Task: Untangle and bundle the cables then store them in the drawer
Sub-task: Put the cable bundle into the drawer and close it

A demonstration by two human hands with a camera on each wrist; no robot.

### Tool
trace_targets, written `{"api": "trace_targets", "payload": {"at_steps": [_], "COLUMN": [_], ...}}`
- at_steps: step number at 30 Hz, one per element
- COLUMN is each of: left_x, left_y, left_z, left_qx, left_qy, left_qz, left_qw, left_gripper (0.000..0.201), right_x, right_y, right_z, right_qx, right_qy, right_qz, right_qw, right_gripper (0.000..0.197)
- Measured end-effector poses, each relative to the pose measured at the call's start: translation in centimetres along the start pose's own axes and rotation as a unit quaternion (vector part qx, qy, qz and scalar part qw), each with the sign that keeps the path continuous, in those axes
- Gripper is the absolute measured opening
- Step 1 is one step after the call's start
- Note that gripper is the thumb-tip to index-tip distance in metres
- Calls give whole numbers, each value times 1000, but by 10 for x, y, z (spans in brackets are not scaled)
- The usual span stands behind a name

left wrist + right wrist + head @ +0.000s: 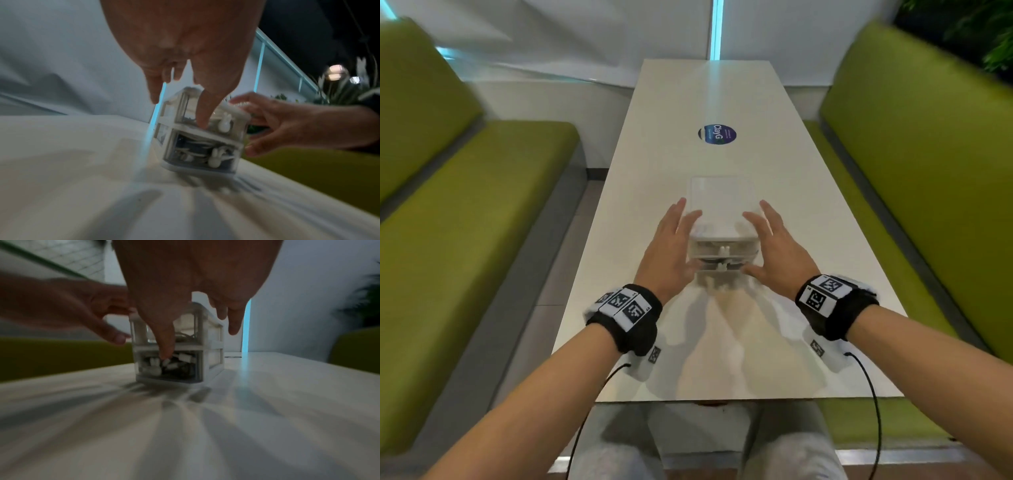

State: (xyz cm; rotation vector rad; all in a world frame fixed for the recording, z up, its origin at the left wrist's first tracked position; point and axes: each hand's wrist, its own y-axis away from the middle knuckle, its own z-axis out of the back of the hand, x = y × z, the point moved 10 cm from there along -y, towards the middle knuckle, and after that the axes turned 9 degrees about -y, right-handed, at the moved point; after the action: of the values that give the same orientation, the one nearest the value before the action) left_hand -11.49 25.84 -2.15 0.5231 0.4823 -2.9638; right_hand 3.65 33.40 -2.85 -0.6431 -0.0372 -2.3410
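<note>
Both hands are spread wide and relaxed, one on each side of a small clear drawer unit (723,233). Her or his left hand (671,246) sits at the unit's left side, fingers stretched forward and slightly apart, with the thumb reaching across the front of the upper drawer (213,116). Whether the fingers actually press the plastic I cannot tell, as everything is blurred. Opposite it, the right hand (774,246) mirrors that pose at the unit's right side, its thumb hanging down in front of the lower drawer (170,366), near a small white rabbit-shaped knob (214,158). Neither hand is curled round anything.

Inside the lower drawer lies a jumble of cables (195,149), dark and white strands with white plugs, seen through the clear front. A paler coil shows dimly in the upper drawer, which has its own rabbit knob (225,123). Both drawers look pushed in flush with the frame.

This unit stands on the long white desk (825,274), midway between the left and right edges and somewhat closer to the near edge than the far one. Farther along the desk, toward the far edge, is a round dark sticker (717,134). Green bench seats (482,192) run along both long edges, and black bands with square printed markers (625,308) wrap both wrists.
</note>
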Motion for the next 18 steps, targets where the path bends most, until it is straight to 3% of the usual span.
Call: {"api": "trace_targets", "payload": {"at_steps": [2, 4, 7, 10, 11, 13, 18], "left_x": [15, 28, 41, 47, 45, 41, 51], "left_y": [19, 36, 47, 44, 41, 33, 13], "left_z": [8, 5, -1, -15, -21, -30, -37], "left_qx": [2, 45, 75, 76, 86, 101, 30], "left_qy": [37, 41, 89, 204, 217, 195, 155], "left_qz": [87, 161, 239, 290, 288, 272, 294], "left_qw": [995, 985, 964, 932, 929, 937, 943], "left_gripper": [69, 44, 23, 22, 22, 21, 13], "right_x": [-5, -21, -39, -35, -35, -37, -51], "right_y": [14, 26, 41, 45, 44, 40, 20], "right_z": [6, 2, -7, -21, -26, -32, -40], "right_qx": [-6, 4, -23, -48, -54, -66, -77], "right_qy": [-54, -127, -288, -422, -432, -399, -361], "right_qz": [-61, -147, -282, -319, -318, -308, -281], "right_qw": [997, 981, 915, 847, 842, 861, 886], "right_gripper": [88, 75, 57, 29, 22, 17, 13]}}
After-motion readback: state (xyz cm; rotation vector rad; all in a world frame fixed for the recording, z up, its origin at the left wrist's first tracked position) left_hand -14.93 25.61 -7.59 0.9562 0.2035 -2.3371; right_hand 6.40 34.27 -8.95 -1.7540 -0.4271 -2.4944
